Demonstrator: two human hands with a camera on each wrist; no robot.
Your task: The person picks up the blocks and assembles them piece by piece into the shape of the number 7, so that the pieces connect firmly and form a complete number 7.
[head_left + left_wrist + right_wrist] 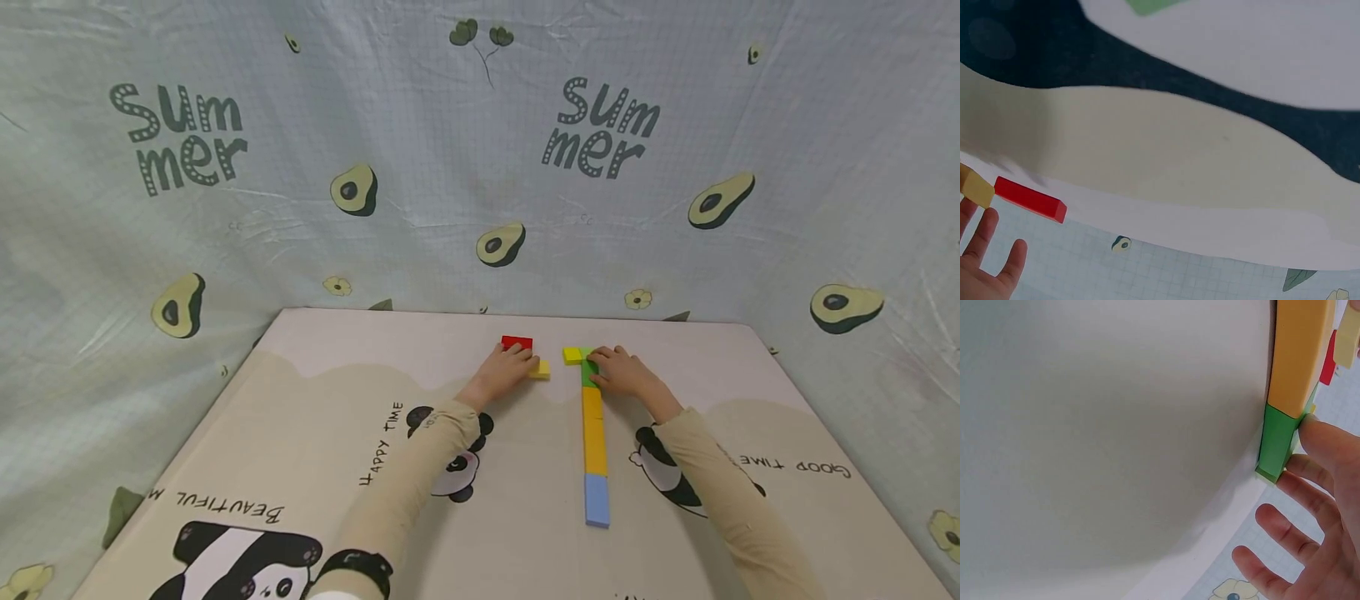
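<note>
A line of blocks runs toward me on the table: a green block [589, 373] at the far end, orange blocks [594, 433], then a blue block [597, 500] nearest. My right hand [626, 373] holds the green block, thumb and fingertips at its right side and far end; the other fingers spread free. A small yellow block [572, 356] sits left of that end. Further left, my left hand [506, 367] grips another yellow block [975, 185], with the thumb hidden in the left wrist view. Just beyond its fingers lies a red block [517, 342].
The table [525, 517] wears a pale cover with printed pandas and lettering. Close behind its far edge hangs a cloth [420, 125] printed with avocados, which also flanks both sides.
</note>
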